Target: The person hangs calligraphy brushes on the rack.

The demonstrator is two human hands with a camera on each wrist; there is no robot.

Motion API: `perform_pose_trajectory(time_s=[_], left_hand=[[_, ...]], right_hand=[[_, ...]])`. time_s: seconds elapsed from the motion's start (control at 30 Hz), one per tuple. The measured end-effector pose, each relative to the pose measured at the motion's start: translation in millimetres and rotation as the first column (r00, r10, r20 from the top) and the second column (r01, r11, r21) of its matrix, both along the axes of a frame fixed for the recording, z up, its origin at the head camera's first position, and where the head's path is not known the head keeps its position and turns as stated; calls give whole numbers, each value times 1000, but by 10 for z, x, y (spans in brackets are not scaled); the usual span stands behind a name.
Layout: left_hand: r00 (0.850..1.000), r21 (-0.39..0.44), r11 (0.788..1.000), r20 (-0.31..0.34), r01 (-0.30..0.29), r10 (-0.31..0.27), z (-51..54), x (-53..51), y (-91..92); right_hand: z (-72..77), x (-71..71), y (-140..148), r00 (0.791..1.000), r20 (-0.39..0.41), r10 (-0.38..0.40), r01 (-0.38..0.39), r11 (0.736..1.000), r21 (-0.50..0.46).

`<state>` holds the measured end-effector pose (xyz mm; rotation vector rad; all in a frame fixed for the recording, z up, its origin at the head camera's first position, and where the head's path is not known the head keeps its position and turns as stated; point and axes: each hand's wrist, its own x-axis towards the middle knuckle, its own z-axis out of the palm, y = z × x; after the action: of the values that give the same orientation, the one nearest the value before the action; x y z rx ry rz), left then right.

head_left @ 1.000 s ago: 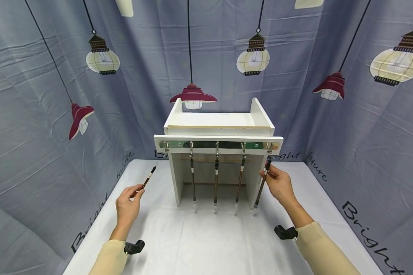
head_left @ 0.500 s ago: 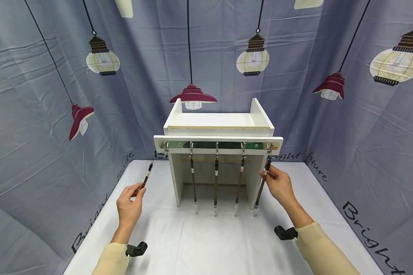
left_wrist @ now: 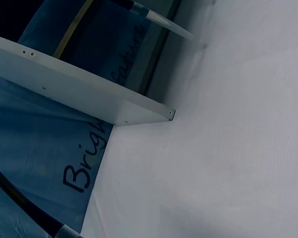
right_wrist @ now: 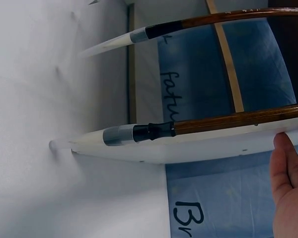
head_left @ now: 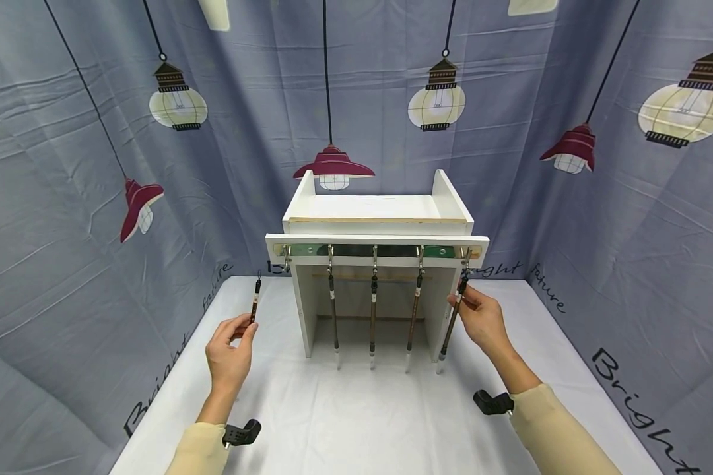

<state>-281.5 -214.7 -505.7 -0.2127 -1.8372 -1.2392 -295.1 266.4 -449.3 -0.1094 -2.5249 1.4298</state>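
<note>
My left hand (head_left: 230, 353) pinches a dark calligraphy brush (head_left: 255, 300) with its hanging loop pointing up, left of the white rack (head_left: 377, 241). In the left wrist view, part of this brush (left_wrist: 22, 201) crosses the lower left corner. The right hand (head_left: 484, 323) holds the upper shaft of the rightmost brush (head_left: 451, 323), which hangs from the rack's right hook. Up close in the right wrist view, that brush (right_wrist: 213, 123) has a capped white tip, and fingertips (right_wrist: 283, 144) reach its shaft. Three more brushes hang from the middle hooks, including the central one (head_left: 373, 316).
The leftmost hook (head_left: 286, 256) bears no brush. White side panels (head_left: 302, 310) support the rack, with an open-fronted tray (head_left: 374, 206) on top. White cloth (head_left: 344, 422) covers the table, and a patterned grey-blue curtain (head_left: 261, 79) surrounds it.
My left hand has moved slightly right, and its brush has turned from slanted to nearly upright. The right hand has kept its place at the rightmost brush.
</note>
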Motion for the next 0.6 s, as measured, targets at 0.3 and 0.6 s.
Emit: perform_pose_trajectory(time_s=[0.3, 0.6], left_hand=[[999, 14, 1000, -38, 0, 0, 33, 20, 176], [997, 46, 997, -40, 67, -65, 69, 72, 294]], right_hand=[[-4, -7, 7, 1000, 6, -9, 9, 1000, 0], [1, -18, 2, 1000, 20, -11, 11, 1000, -5]])
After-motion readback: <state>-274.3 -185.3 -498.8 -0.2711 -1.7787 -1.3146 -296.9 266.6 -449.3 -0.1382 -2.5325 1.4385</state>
